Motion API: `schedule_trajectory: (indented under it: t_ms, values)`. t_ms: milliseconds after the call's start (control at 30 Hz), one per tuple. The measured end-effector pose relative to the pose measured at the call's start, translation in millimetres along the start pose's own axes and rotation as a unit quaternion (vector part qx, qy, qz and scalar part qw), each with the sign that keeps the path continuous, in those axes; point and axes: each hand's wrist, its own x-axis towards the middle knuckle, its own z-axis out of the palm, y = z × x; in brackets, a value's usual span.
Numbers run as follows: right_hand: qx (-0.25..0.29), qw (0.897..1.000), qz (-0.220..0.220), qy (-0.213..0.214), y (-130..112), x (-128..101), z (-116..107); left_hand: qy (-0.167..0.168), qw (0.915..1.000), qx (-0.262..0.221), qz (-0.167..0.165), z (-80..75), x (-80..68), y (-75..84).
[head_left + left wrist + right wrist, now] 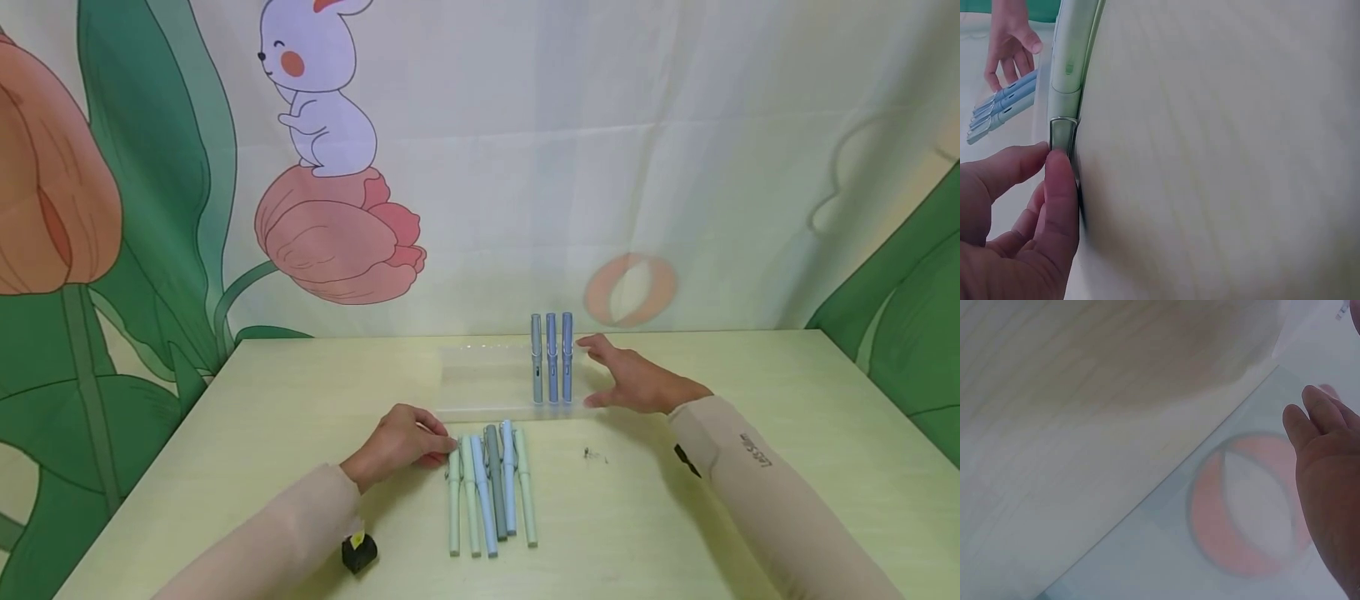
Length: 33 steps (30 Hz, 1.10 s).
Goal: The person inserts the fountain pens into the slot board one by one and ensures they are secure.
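Note:
My left hand (401,442) pinches the far, cap end of a pale green pen (454,508), the leftmost of several pens lying side by side. In the left wrist view, the thumb and index finger (1060,187) meet at this pen's metal clip (1063,134). The row also has another green pen (471,508), light blue pens (483,500) and a grey-green one (495,492). Three bluish pens (552,367) lie parallel in the right part of a clear tray (480,412). At the tray's right end is my right hand (637,379), thumb and fingers spread apart.
The pale wooden table (300,400) ends at a printed curtain (487,208) behind the tray. Small dark marks (595,455) show on the tabletop right of the pen row. A black object (359,552) is at the left sleeve.

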Motion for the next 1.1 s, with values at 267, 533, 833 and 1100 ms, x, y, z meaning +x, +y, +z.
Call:
schedule_trajectory:
  t_ms: [267,533,833,1100]
  values:
    - [-0.003,1.0,0.001,0.002,-0.2,-0.4,-1.0,-0.017,0.9986,-0.049,-0.013,1.6,3.5,-0.6]
    - [0.007,1.0,0.008,-0.002,1.2,0.5,0.4,0.004,0.9998,-0.016,-0.013,3.4,1.6,0.4]
    - [0.005,1.0,0.003,0.001,0.8,0.0,0.3,0.016,0.9985,-0.053,0.002,0.9,-1.4,2.2]
    - [-0.003,1.0,0.0,0.003,1.0,0.6,0.7,0.021,0.9975,-0.067,0.008,-5.4,-0.4,3.8]
